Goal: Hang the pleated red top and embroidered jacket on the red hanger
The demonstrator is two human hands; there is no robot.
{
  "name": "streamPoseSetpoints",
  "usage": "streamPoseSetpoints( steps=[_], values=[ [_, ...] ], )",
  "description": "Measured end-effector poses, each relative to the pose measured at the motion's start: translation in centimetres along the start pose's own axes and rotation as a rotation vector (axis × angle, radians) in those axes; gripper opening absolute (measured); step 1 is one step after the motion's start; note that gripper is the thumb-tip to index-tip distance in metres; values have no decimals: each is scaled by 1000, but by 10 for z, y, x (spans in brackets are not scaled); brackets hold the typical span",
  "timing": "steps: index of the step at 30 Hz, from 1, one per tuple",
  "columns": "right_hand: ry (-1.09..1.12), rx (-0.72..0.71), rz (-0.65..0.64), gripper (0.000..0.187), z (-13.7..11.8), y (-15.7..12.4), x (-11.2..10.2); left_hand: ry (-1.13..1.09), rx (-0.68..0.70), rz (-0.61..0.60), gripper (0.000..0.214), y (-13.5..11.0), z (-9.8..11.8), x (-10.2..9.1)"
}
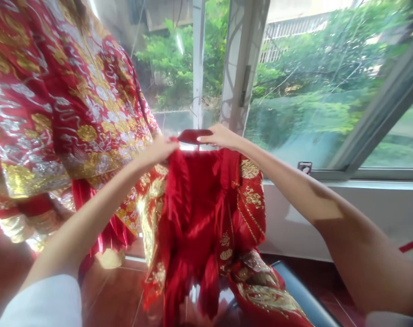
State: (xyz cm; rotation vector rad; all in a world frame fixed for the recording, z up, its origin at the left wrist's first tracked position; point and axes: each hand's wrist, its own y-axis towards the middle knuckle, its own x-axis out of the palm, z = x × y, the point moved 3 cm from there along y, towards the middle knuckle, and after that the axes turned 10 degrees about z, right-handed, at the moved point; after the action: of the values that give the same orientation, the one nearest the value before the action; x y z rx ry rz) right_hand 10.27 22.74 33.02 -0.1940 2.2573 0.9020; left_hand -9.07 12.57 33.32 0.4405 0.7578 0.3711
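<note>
A red jacket (202, 204) with gold embroidery on its sleeves hangs in front of me, its red lining facing me. A dark red hanger (189, 136) with a thin wire hook is at its neck. My right hand (221, 136) is closed around the hanger's right part, thumb along its near side. At the jacket's left shoulder, my left hand (163, 149) pinches the red cloth beside the hanger's left end. Motion blurs those fingers somewhat. The jacket's outer front faces away and is hidden.
At left hangs a larger red garment (100, 113) with gold and silver embroidery. Sliding windows (315, 100) fill the background. A phone (305, 168) leans on the sill. More red-and-gold cloth (267, 290) lies over a dark, shiny-edged seat or bench (301, 290) below, above the tiled floor.
</note>
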Motion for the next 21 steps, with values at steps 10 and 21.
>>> streamPoseSetpoints(
  steps=[10,21],
  values=[
    [-78,-25,93,38,-2,-6,-1,464,284,300,45,2,-79,-12],
    [173,30,323,25,53,-27,-51,-272,-134,-218,61,40,-149,-3]
  ],
)
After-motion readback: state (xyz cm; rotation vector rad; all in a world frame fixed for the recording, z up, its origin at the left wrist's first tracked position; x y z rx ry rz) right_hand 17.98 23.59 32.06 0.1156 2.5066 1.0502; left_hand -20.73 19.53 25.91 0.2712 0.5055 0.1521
